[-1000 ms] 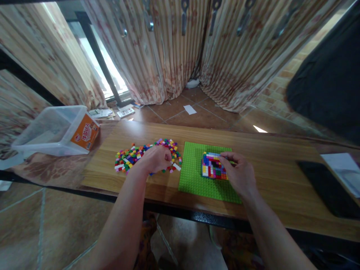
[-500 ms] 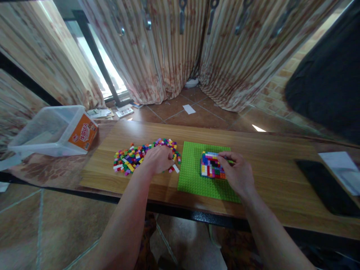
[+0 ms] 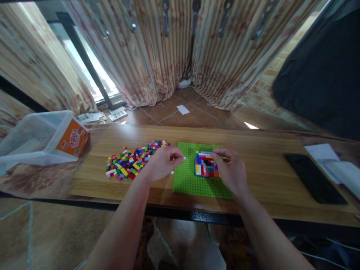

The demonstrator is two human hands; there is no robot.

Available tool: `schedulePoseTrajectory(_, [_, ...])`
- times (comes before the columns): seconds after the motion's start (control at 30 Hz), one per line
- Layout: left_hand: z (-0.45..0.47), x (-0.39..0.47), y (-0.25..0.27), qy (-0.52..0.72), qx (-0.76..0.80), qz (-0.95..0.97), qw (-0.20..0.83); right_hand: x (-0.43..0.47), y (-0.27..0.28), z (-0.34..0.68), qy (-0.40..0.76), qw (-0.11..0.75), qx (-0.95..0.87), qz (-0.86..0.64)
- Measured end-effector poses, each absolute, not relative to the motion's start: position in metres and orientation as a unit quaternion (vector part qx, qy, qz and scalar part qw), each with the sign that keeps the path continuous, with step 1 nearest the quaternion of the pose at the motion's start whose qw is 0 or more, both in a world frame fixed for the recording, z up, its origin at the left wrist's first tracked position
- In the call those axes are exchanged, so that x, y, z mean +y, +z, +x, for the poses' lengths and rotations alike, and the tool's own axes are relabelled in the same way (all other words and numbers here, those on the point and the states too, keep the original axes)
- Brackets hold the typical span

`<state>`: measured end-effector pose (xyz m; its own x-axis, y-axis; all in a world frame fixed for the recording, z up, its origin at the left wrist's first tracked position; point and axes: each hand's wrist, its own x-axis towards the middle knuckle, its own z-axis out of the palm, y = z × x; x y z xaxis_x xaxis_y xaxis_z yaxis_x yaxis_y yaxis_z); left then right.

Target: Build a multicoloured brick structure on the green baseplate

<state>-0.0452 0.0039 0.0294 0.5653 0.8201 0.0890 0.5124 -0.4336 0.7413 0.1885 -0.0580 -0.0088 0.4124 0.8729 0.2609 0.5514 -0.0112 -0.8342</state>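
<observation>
My left hand (image 3: 164, 163) pinches a small white toy brick (image 3: 184, 158) between thumb and fingertips, above the left part of the green baseplate (image 3: 185, 183). A low multicoloured brick structure (image 3: 199, 168) with a dark gap in its middle sits on the baseplate. My right hand (image 3: 232, 167) is closed at the structure's right side, its thumb and forefinger at the upper right corner; the hand hides that side. Under and left of my left hand lies a pile of loose bricks (image 3: 123, 165), partly covered by it.
A clear plastic bin (image 3: 36, 157) with an orange label lies at the table's left end. On the right are a black flat phone-like slab (image 3: 315, 178) and white papers (image 3: 323, 155). The wooden board (image 3: 267, 180) carries the bricks and baseplate. Curtains (image 3: 157, 67) hang behind.
My left hand has left the brick pile and moved right to the baseplate with a white brick in its fingertips. My right hand stays at the structure. The whole view has shifted slightly.
</observation>
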Motion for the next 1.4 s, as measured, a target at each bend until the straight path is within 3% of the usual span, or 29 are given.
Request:
schedulePoseTrajectory(0.43, [0.016,-0.018,0.006,0.389,0.392,0.702,0.45,-0.068,0.007,0.176,0.171,0.473,-0.615,-0.608])
schedulePoseTrajectory(1.4, [0.004,-0.006,-0.003,0.324,0.448,0.74,0.383,-0.071,-0.014,0.189,0.203,0.442,-0.575,-0.657])
